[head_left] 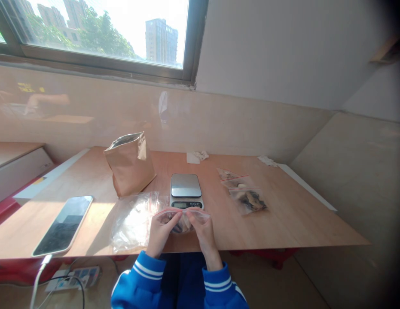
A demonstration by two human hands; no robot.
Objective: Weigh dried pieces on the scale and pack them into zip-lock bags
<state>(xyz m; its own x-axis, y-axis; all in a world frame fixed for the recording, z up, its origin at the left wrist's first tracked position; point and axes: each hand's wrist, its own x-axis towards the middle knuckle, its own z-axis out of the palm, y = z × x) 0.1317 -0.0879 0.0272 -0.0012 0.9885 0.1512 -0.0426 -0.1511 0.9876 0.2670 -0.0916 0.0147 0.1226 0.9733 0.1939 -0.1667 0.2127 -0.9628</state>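
Note:
A small clear zip bag (pixel 182 226) with a red seal line and brownish pieces inside is held at its top edge by both hands. My left hand (pixel 163 229) pinches the left part of the seal, and my right hand (pixel 200 229) pinches it just to the right, thumbs close together. Directly behind the bag stands a digital scale (pixel 186 186) with a bare silver plate, its display partly visible. Left of my left hand lies a pile of clear plastic bags (pixel 132 223). To the right are filled zip bags (pixel 248 201) with dark and pale pieces.
An upright brown foil-lined pouch (pixel 130 165) stands behind the plastic bags. A phone (pixel 64 225) lies at the left, with a white cable (pixel 38 279) near the table edge. Scraps of paper (pixel 197 157) lie by the wall. Below the table is a power strip (pixel 74 278).

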